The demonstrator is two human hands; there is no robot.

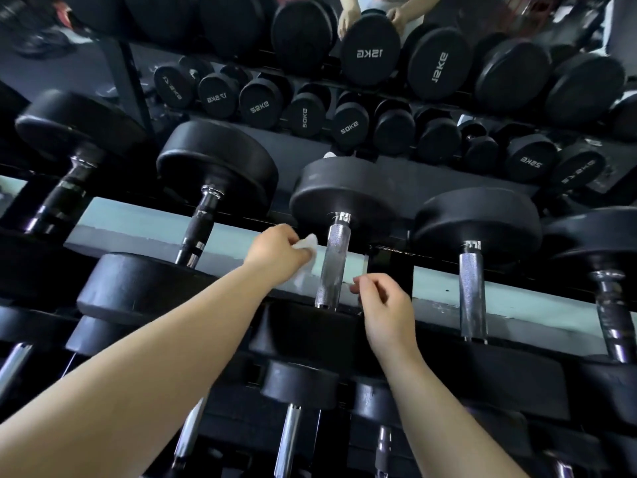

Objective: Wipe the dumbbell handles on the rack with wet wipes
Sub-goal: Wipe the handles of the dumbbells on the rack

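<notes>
Left hand: the left hand (275, 253) reaches up from the lower left on an outstretched forearm, fingers curled round a crumpled white wet wipe (305, 246).
Wet wipe: bunched in that fist, with a tail hanging below the knuckles, just left of the handle; whether it touches the metal cannot be told.
Right hand: the right hand (386, 301) hangs just right of the handle's lower end, fingers loosely curled, thumb tip close to the forefinger.
Handle: the knurled chrome handle (332, 267) runs between both hands, its far black head above, its near head under the wrists.
Neighbours: a dumbbell with a dark grip (200, 225) lies to the left, a chrome-handled dumbbell (472, 291) to the right, each apart from the hands.
Rack: the black rack (389, 263) carries this row; lower-tier dumbbells (300, 384) sit beneath the forearms.
Room: a pale wall strip (138, 219) shows behind the handles, and a mirror (86, 81) above repeats the rows with reversed weight markings.
</notes>
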